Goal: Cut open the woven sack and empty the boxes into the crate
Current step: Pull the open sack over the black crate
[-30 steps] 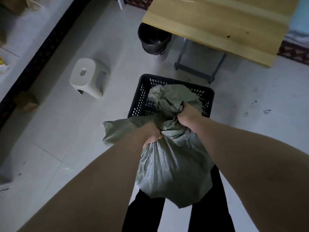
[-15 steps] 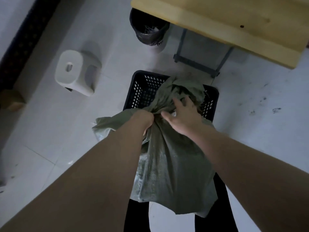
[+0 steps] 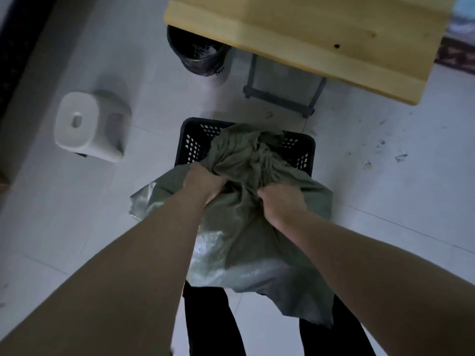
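I see the woven sack [image 3: 246, 227] held between both hands over the near rim of the crate [image 3: 190, 140]. Its bunched, knotted top lies just beyond my fingers, draped into the crate. Its body hangs on the near side of them, down to the dark trouser legs [image 3: 210, 325]. The left hand [image 3: 203, 183] grips a fistful of cloth with curled fingers. The right hand [image 3: 280, 204] does the same just beside it, its fingers dug into a fold. One loose corner of the sack juts out to the left of the left hand, and a ragged lower edge trails below the right wrist. I cannot tell whether the sack has been cut, and no boxes show.

The crate's far and left walls stand bare beyond the fingers; the sack hides the near edge. Pale floor [image 3: 385, 201] lies open to the right of the right hand. Left of the left hand, well apart, stands a white stool [image 3: 84, 124]. Farther out are a dark bin [image 3: 198, 52] and the edge of a wooden table [image 3: 308, 34], whose frame foot [image 3: 280, 98] sits near the crate's far side.
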